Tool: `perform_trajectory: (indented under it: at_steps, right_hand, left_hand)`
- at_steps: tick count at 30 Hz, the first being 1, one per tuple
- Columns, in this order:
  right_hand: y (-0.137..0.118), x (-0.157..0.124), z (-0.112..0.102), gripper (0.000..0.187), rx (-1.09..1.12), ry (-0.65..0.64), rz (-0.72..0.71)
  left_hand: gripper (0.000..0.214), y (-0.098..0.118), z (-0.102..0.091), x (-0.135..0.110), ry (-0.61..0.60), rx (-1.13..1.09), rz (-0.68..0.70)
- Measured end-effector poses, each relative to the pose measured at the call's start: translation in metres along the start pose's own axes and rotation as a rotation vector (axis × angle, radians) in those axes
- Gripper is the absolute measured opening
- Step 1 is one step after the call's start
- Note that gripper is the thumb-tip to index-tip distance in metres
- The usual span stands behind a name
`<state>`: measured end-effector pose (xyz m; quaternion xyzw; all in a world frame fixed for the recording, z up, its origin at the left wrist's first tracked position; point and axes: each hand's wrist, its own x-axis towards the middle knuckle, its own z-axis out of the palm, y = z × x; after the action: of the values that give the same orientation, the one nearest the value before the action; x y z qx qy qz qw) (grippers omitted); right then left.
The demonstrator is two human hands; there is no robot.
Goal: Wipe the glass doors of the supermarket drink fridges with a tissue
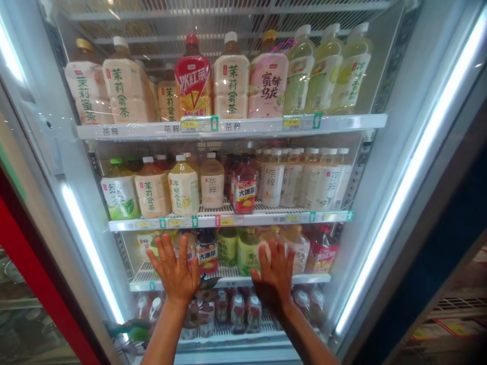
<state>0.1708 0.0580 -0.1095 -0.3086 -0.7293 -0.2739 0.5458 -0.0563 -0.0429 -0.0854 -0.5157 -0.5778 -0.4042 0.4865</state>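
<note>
A tall glass-fronted drinks cooler (384,167) fills the middle of the frame. Both hands are raised in front of its third shelf, in the lower centre of the frame.

The left hand (175,274) is flat with its back to the camera, fingers splayed and released, grasping nothing. Its fingertips lie over the pale yellow-labelled bottles at the left end of the white wire third shelf (312,278). Just right of it stands a dark-capped bottle with a red and yellow label (206,253).

The right hand (274,276) is equally flat and released, fingers spread upward. It covers the lower part of a pale peach bottle (299,246), with two green-labelled bottles (248,253) between the hands. Whether the palms press on a pane or hover just before the bottles, I cannot tell.

Below the wrists, small clear bottles with white caps (238,309) stand on the bottom shelf. On the second shelf, a squarish red-labelled bottle (244,190) sits among cream-labelled tea bottles. On the top shelf, a large red-labelled bottle with a red cap (193,81) stands left of a pink-labelled bottle (268,78).

White light strips run down the left edge (89,253) and the right edge (403,187) of the cabinet. A red frame (34,274) crosses the lower left of the frame.
</note>
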Motion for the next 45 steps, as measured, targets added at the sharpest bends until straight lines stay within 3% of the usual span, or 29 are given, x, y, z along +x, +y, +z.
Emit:
perform_trajectory:
  at_steps: [2, 3, 7, 9, 10, 15, 17, 20, 22, 24, 27, 29, 31, 35, 37, 40, 42, 44, 45]
  right_hand:
    - [0.016, -0.018, -0.002, 0.077, -0.023, -0.022, -0.079]
    - [0.03, -0.011, -0.004, 0.075, -0.025, -0.001, -0.065]
    - [0.102, 0.067, -0.021, 0.07, -0.012, 0.133, 0.203]
    - [0.12, 0.076, -0.026, 0.071, -0.022, 0.112, 0.214]
    - [0.12, 0.062, -0.026, 0.072, -0.027, 0.092, 0.207]
    - [0.099, -0.063, -0.016, 0.077, -0.049, 0.021, 0.152]
    - [0.118, -0.063, -0.018, 0.075, -0.041, 0.023, 0.105]
    - [0.17, -0.007, -0.03, 0.072, -0.04, 0.1, 0.201]
    - [0.192, 0.015, -0.036, 0.073, -0.044, 0.141, 0.249]
    - [0.19, -0.004, -0.035, 0.074, -0.04, 0.139, 0.272]
    - [0.164, -0.078, -0.025, 0.076, -0.019, 0.059, 0.296]
    - [0.16, -0.104, -0.022, 0.078, -0.004, -0.003, 0.292]
    - [0.179, -0.085, -0.026, 0.077, -0.006, 0.032, 0.302]
    - [0.228, 0.02, -0.044, 0.074, -0.036, 0.145, 0.299]
    - [0.216, 0.035, -0.045, 0.075, -0.03, 0.147, 0.315]
    - [0.147, -0.017, -0.03, 0.077, 0.002, 0.062, 0.32]
    - [0.094, -0.06, -0.016, 0.08, -0.011, -0.023, 0.185]
    - [0.056, -0.07, -0.007, 0.08, -0.028, -0.045, 0.081]
    - [0.045, -0.057, -0.006, 0.08, -0.032, -0.048, 0.049]
  left_hand:
    - [0.077, -0.001, 0.0, 0.0, -0.002, -0.001, 0.004]
    - [0.076, -0.001, 0.0, 0.001, -0.003, -0.001, 0.004]
    - [0.076, -0.004, 0.001, 0.0, -0.003, 0.003, 0.016]
    - [0.076, -0.005, 0.001, 0.0, -0.001, 0.0, 0.022]
    - [0.076, -0.005, 0.001, 0.0, 0.002, -0.003, 0.022]
    - [0.077, -0.007, 0.001, 0.0, 0.004, -0.009, 0.022]
    - [0.078, -0.007, 0.0, 0.0, -0.005, -0.011, 0.024]
    - [0.078, -0.008, 0.0, 0.0, -0.016, -0.013, 0.021]
    - [0.078, -0.008, 0.0, 0.0, -0.018, -0.016, 0.012]
    - [0.078, -0.007, 0.0, 0.0, -0.016, -0.018, 0.004]
    - [0.079, -0.007, -0.001, 0.002, -0.013, -0.013, 0.018]
    - [0.079, -0.006, -0.002, 0.002, -0.017, -0.005, 0.034]
    - [0.079, -0.006, -0.002, 0.002, -0.02, 0.002, 0.035]
    - [0.079, -0.005, -0.002, 0.001, -0.021, 0.006, 0.023]
    - [0.079, -0.005, -0.001, 0.0, -0.016, 0.007, 0.024]
    - [0.078, -0.005, -0.001, -0.001, -0.011, 0.01, 0.017]
    - [0.078, -0.004, -0.001, -0.001, -0.01, 0.015, 0.012]
    - [0.078, -0.003, -0.001, 0.0, -0.007, 0.018, 0.006]
    - [0.078, -0.002, -0.001, 0.0, -0.004, 0.019, 0.003]
